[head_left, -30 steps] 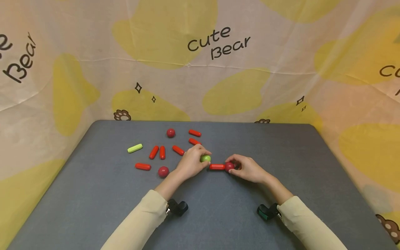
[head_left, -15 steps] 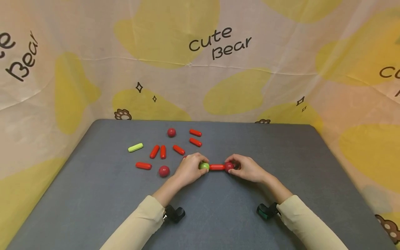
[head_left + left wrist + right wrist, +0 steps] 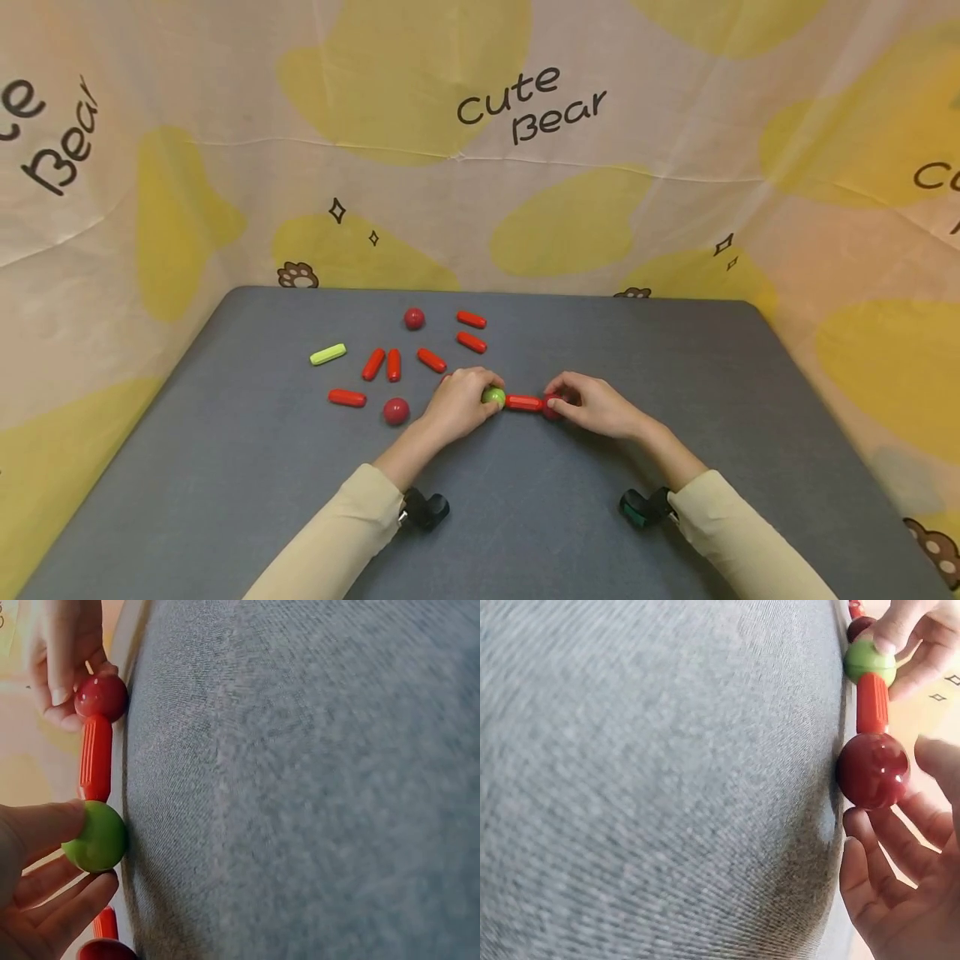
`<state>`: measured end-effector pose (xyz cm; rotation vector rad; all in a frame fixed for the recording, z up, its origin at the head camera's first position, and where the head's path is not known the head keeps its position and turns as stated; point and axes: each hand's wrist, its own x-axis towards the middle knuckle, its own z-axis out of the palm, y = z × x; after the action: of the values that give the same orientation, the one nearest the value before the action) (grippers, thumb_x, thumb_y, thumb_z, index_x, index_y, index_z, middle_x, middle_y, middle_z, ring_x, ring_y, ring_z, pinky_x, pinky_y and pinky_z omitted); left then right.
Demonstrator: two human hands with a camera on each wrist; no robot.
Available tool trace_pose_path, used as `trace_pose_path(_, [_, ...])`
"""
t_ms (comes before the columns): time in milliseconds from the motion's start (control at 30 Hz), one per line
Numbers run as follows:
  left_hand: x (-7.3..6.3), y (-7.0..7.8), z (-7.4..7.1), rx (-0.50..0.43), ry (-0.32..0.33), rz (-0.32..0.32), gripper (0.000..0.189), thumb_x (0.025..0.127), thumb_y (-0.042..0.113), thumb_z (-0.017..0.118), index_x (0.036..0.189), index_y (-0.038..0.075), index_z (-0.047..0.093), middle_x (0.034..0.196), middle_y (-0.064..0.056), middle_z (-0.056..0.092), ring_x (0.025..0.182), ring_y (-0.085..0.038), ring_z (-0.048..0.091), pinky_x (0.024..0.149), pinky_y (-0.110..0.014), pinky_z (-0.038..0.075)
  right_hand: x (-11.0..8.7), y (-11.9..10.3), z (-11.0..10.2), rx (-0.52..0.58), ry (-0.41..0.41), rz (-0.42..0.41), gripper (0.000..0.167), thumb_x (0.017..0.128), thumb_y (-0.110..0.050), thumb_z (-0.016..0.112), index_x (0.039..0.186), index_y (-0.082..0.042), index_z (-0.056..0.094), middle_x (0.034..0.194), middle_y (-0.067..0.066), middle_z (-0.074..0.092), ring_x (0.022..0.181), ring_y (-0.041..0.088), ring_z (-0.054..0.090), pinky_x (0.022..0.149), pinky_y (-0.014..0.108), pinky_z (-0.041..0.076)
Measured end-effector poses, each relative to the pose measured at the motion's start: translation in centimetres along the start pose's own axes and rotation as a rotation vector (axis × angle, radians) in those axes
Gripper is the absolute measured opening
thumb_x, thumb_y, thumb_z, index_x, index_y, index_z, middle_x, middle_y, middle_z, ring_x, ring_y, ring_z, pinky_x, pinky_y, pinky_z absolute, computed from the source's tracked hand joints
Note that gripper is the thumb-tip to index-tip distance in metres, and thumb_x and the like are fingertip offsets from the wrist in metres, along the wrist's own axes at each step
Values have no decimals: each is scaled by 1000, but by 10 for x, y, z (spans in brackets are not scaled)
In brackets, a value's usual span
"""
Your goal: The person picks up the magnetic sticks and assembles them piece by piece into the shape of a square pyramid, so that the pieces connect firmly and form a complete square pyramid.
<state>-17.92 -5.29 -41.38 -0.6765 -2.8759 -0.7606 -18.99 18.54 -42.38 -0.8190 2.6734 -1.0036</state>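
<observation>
My left hand (image 3: 461, 402) pinches a glossy green ball (image 3: 101, 838) between thumb and fingers. The ball sits at the left end of a ridged red rod (image 3: 523, 403). At the rod's other end is a dark red ball (image 3: 874, 771). My right hand (image 3: 597, 404) is beside this ball, its fingertips right at the surface; in the right wrist view the thumb (image 3: 936, 759) stands off it. Ball, rod and ball form one straight row, low over the grey table (image 3: 517, 517). In the head view the right thumb overlaps much of the dark red ball.
Several loose red rods (image 3: 347, 398) lie left and behind, with a yellow-green rod (image 3: 327, 354) farther left. Dark red balls rest at the back (image 3: 414, 318) and near the left forearm (image 3: 396, 411); another shows partly behind the left hand. A printed cloth (image 3: 555, 208) walls the table.
My left hand has brought the green ball down against the red rod's left end. My right thumb has shifted from the dark red ball's near side to in front of it.
</observation>
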Motion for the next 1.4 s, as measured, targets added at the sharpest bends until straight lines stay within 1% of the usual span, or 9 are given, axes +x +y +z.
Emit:
trace_pose_path(100, [4, 1, 1, 6, -3, -5, 21, 76, 15, 72, 97, 11, 71, 92, -3, 67, 79, -18, 61, 68, -34, 47, 1, -1, 0, -4, 5, 4, 6, 89, -22, 61, 92, -17, 62, 81, -9, 61, 72, 5, 54, 65, 22, 44])
trace_pose_path(200, [8, 2, 3, 13, -15, -12, 23, 78, 16, 72, 99, 11, 71, 94, -4, 67, 81, -19, 62, 69, -36, 48, 2, -3, 1, -13, -8, -4, 5, 88, -21, 62, 91, -17, 63, 79, -9, 60, 70, 5, 54, 63, 21, 44])
trace_pose_path(500, [21, 0, 7, 46, -22, -29, 23, 79, 18, 71, 101, 11, 70, 93, -4, 68, 79, -19, 62, 68, -37, 49, 7, -12, 5, 15, -98, -3, 20, 89, -20, 60, 106, -9, 62, 80, -5, 61, 63, 5, 53, 58, 20, 44])
trace_pose_path(633, [25, -1, 8, 46, -23, -22, 24, 79, 17, 72, 101, 11, 70, 94, -4, 68, 78, -19, 62, 69, -37, 49, 11, -17, 7, 12, -120, 1, 25, 89, -20, 60, 109, -5, 61, 78, -3, 61, 61, 5, 52, 56, 20, 42])
trace_pose_path(733, [29, 0, 9, 36, -24, -13, 24, 79, 16, 72, 101, 10, 70, 94, -4, 68, 78, -19, 62, 69, -37, 50, 14, -20, 9, 3, -116, 13, 26, 87, -20, 62, 108, -4, 61, 75, -2, 60, 58, 5, 50, 53, 20, 40])
trace_pose_path(833, [31, 1, 9, 19, -22, -9, 23, 79, 15, 72, 101, 10, 70, 95, -5, 67, 80, -19, 63, 70, -38, 50, 17, -22, 11, -15, -98, 48, 27, 86, -20, 63, 108, -5, 61, 72, -3, 58, 55, 4, 47, 52, 20, 38])
trace_pose_path(1033, [35, 2, 11, 4, -20, -16, 24, 78, 12, 71, 102, 11, 70, 97, -5, 67, 83, -20, 64, 73, -39, 51, 20, -26, 14, -39, -68, 83, 29, 84, -21, 65, 106, -3, 61, 69, -2, 55, 53, 5, 45, 51, 20, 36])
trace_pose_path(1267, [36, 2, 11, 10, -33, -16, 25, 79, 13, 71, 104, 12, 70, 100, -5, 67, 86, -20, 64, 74, -39, 51, 22, -27, 16, -42, -73, 112, 29, 84, -20, 66, 106, -3, 59, 68, -1, 54, 52, 6, 45, 50, 21, 37])
trace_pose_path(1400, [35, 1, 8, 9, -32, -12, 24, 79, 14, 71, 103, 12, 70, 100, -4, 68, 85, -18, 64, 73, -37, 51, 22, -28, 17, -37, -75, 129, 30, 84, -21, 65, 107, -3, 58, 67, -1, 54, 52, 6, 45, 49, 21, 37])
